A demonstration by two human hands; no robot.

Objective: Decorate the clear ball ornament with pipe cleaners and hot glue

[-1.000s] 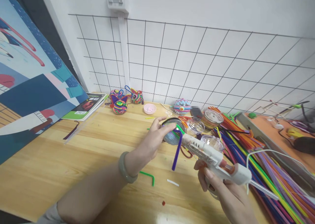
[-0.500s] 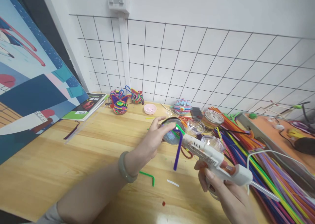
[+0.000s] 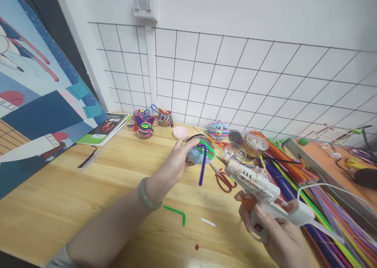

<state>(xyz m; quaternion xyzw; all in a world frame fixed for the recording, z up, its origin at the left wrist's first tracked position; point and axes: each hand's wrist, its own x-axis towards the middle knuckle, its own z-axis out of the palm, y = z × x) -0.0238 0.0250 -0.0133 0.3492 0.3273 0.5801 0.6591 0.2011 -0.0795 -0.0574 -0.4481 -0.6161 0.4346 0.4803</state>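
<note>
My left hand (image 3: 173, 162) is closed around the side of a round ball (image 3: 196, 156), blue below with a dark rim above. Across the ball's face run green pipe cleaner (image 3: 209, 153) pieces. A bent purple pipe cleaner (image 3: 202, 171) hangs down in front of it. In my right hand (image 3: 273, 230) is a white hot glue gun (image 3: 253, 179), its fingers wrapped around the handle by the orange trigger. The nozzle points at the ball with a small gap between them. Red-handled scissors (image 3: 225, 182) lie on the table below the nozzle.
Pipe cleaner bundles (image 3: 318, 205) cover the right side. Clear plastic shells (image 3: 235, 154), a pink bowl (image 3: 180, 132) and colourful decorated balls (image 3: 145, 129) stand at the back. A bent green pipe cleaner (image 3: 176, 210) and a white strip (image 3: 207, 222) lie in front. The gun's cord trails right.
The glue gun has drawn back right and down from the ball, uncovering the scissors and green pieces. My left hand has shifted the ball slightly left and up.
</note>
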